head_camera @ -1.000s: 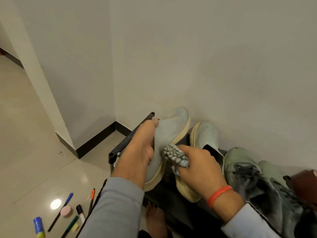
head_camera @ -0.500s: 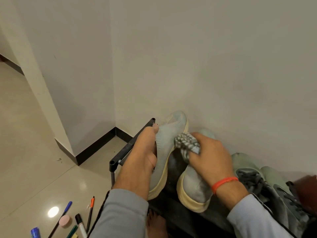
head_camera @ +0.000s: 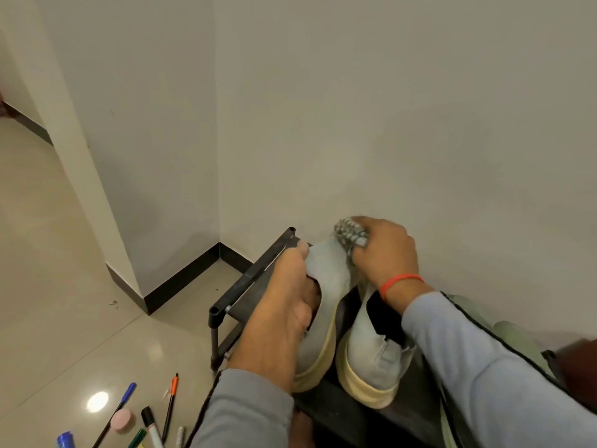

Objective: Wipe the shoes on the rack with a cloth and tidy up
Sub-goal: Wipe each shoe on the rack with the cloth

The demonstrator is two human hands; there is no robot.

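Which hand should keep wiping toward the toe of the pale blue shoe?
The right hand: it already grips the cloth against the shoe near its toe, while the left hand holds that shoe tilted by its opening.

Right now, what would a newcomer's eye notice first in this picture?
The two hands at the centre: the left hand holds a pale grey slip-on shoe with a cream sole tilted above the black metal rack, while the right hand presses a grey striped cloth on its toe. Coloured pens lie on the floor, lower left.
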